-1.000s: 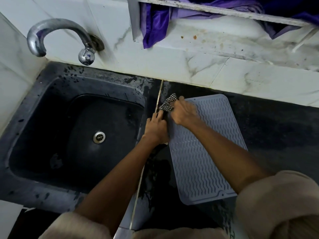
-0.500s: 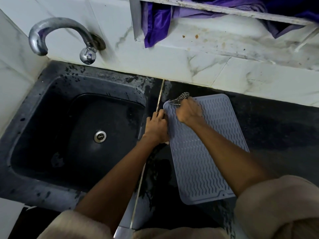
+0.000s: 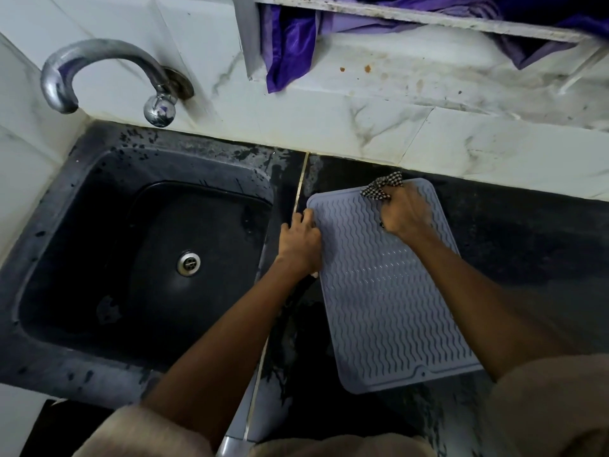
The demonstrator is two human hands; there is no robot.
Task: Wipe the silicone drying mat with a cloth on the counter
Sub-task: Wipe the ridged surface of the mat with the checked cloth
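Observation:
A pale grey silicone drying mat (image 3: 385, 291) with wavy ridges lies flat on the black counter (image 3: 527, 252), right of the sink. My right hand (image 3: 403, 214) grips a black-and-white checked cloth (image 3: 382, 188) bunched at the mat's far edge, near its right corner; the hand is blurred by motion. My left hand (image 3: 300, 242) rests on the mat's left edge near the far left corner, fingers curled over the rim and holding it down.
A black sink (image 3: 138, 258) with a metal drain (image 3: 188, 262) sits to the left, under a curved chrome tap (image 3: 99, 77). White marble tiles back the counter. Purple fabric (image 3: 290, 44) hangs from a ledge above. The counter near the mat's front left looks wet.
My right hand has swept the cloth rightward along the mat's far edge, from the left corner toward the right one. My left hand has stayed on the left edge.

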